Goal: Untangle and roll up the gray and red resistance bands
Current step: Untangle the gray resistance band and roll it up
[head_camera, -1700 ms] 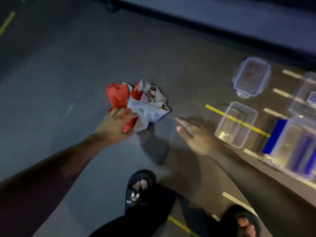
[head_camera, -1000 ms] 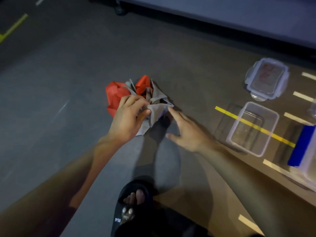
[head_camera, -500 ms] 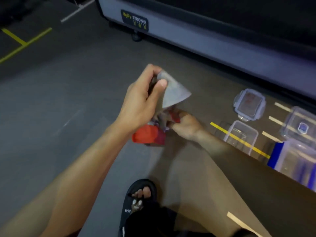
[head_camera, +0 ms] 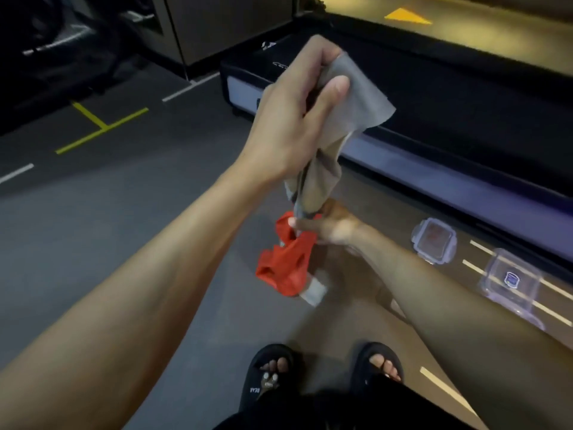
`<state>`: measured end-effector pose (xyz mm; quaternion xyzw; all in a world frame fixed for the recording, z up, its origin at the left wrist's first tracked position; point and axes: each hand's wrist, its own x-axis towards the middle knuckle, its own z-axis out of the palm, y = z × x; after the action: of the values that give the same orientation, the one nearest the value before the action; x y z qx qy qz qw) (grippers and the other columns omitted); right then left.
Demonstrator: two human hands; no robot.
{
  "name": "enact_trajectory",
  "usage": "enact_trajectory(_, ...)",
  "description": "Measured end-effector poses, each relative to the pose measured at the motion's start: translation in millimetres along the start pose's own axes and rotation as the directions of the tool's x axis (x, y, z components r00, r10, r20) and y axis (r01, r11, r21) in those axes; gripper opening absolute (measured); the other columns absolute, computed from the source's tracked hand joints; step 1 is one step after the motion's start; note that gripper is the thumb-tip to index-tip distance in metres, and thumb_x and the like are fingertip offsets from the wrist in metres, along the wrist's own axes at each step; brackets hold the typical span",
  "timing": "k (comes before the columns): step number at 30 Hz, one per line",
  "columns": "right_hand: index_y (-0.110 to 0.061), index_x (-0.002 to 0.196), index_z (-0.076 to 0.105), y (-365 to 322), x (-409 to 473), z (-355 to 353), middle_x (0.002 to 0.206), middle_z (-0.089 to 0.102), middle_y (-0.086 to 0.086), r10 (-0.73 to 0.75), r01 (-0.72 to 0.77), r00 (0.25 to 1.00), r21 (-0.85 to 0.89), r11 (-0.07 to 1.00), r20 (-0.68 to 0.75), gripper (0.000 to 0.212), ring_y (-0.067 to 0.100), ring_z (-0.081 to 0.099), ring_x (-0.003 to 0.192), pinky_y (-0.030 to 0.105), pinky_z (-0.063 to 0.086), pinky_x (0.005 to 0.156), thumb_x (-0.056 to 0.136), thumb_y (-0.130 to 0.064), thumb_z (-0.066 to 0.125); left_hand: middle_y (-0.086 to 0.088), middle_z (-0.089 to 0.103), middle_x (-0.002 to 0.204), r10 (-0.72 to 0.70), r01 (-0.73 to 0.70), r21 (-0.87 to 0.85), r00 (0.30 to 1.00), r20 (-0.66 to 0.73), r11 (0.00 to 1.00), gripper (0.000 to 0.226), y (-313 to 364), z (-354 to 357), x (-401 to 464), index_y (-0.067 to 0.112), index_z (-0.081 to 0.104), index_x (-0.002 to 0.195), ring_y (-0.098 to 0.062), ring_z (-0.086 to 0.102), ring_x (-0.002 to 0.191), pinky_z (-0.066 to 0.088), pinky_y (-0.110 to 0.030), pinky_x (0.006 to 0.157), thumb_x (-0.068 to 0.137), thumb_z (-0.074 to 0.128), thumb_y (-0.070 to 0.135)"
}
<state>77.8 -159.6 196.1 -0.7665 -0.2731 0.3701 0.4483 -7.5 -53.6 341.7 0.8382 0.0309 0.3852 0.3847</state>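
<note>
Left hand (head_camera: 288, 119) clamped on gray band (head_camera: 347, 97), lifted off floor | right hand (head_camera: 331, 226) pinching red band (head_camera: 285, 262) below, near knot | untangling begun, tangle unresolved.

left hand (head_camera: 291, 119) above right hand (head_camera: 331, 226) | one band (head_camera: 322, 172) hanging between them | other band (head_camera: 286, 265) bunched below right hand | two containers (head_camera: 434, 240) (head_camera: 511, 283) on floor (head_camera: 124, 218), right | sandalled feet (head_camera: 269, 377) nearest
</note>
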Motion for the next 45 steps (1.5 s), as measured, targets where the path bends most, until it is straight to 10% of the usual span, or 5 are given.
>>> enact_trajectory(7, -0.013, 0.129, 0.067, -25.9, -20.6, -32.2, 0.131, 0.069, 0.005, 0.157, -0.128, 0.986, 0.339, 0.932, -0.060, 0.040, 0.028, 0.068, 0.115, 0.047, 0.063, 0.079, 0.103, -0.042, 0.059, 0.009, 0.062, 0.091, 0.046, -0.071, 0.105, 0.974, 0.223, 0.992, 0.017, 25.0, 33.2, 17.3, 0.013, 0.061, 0.115, -0.005, 0.059, 0.083, 0.044, -0.021, 0.074, 0.101, 0.058, 0.024)
enact_trajectory(15, -0.024, 0.116, 0.069, -13.8, -3.8, -42.0, 0.127, 0.071, 0.014, 0.119, -0.085, 0.992, 0.477, 0.875, -0.041, 0.031, 0.033, 0.069, 0.114, 0.048, 0.062, 0.085, 0.111, -0.037, 0.042, 0.002, 0.071, 0.118, -0.482, 0.400, 0.302, 0.831, 0.279, 0.865, 0.041, -123.2, 42.0, -65.4, 0.013, 0.065, 0.124, -0.022, 0.069, 0.105, 0.050, -0.026, 0.096, 0.089, 0.055, -0.004)
enact_trajectory(22, -0.020, 0.125, 0.065, -21.8, 46.3, -50.6, 0.111, 0.077, 0.016, -0.093, 0.066, 0.995, 0.533, 0.843, 0.022, 0.037, 0.029, 0.076, 0.101, 0.046, 0.064, 0.082, 0.112, -0.035, 0.034, -0.002, 0.070, 0.101, -0.717, 0.518, 0.503, 0.405, 0.568, 0.692, 0.046, -230.9, 90.3, -156.2, 0.016, 0.063, 0.105, -0.021, 0.069, 0.092, 0.056, -0.039, 0.086, 0.062, 0.076, 0.026)
enact_trajectory(31, -0.014, 0.093, 0.069, 74.2, 128.9, -72.4, 0.063, 0.059, -0.002, 0.093, 0.024, 0.959, 0.405, 0.914, -0.266, 0.031, 0.010, 0.034, 0.047, 0.027, 0.032, 0.053, 0.104, -0.040, 0.054, 0.001, 0.060, 0.091, -0.663, 0.337, 0.588, 0.539, 0.519, 0.735, 0.020, -312.3, 133.5, -167.5, 0.021, 0.063, 0.080, -0.029, 0.059, 0.109, 0.028, -0.028, 0.089, 0.096, 0.065, 0.034)
enact_trajectory(45, -0.010, 0.075, 0.064, 152.8, 151.2, -16.2, 0.063, 0.061, -0.003, 0.081, -0.022, 0.969, -0.241, 0.970, 0.235, 0.027, -0.003, 0.053, 0.050, 0.009, 0.041, 0.053, 0.096, -0.028, 0.068, 0.004, 0.054, 0.083, -0.525, 0.117, 0.568, 0.566, 0.635, 0.815, 0.037, -312.3, 140.4, -111.6, 0.024, 0.051, 0.071, -0.027, 0.057, 0.090, 0.047, -0.038, 0.074, 0.083, 0.068, 0.054)
